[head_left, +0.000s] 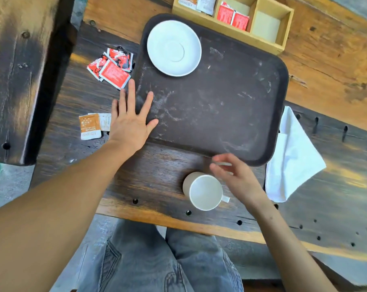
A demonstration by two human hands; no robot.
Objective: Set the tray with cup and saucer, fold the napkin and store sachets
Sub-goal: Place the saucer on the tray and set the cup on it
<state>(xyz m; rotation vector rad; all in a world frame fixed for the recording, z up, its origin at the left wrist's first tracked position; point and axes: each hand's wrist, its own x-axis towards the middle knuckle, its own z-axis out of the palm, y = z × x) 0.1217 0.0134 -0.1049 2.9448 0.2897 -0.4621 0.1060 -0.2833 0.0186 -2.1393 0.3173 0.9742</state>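
table [153, 171]: dark worn wood, carries the tray and everything round it
tray [220, 106]: brown, scuffed, the landmark for all below
wooden box [287, 30]: touching the tray's far edge, three compartments, red sachets [233, 17] in the middle one
napkin [294, 157]: white, unfolded, one corner tucked under the tray's right edge
saucer [174, 48]: on the tray, far left corner, nothing on it
left hand [132, 121]: flat, fingers straight and spread, pressing the tray's near left corner
right hand [237, 178]: just off the tray's near edge, fingers loosely bent and apart, gripping nothing, blurred
cup [203, 191]: white, upright, on the table near the tray's near edge, handle toward the right hand
loose red sachets [113, 66]: left of the tray, overlapping
orange sachet [90, 126]: further left, by the left hand
step: likely the cup, saucer already placed
next move: close fingers on the handle, lift, carry across the tray, centre it on the saucer
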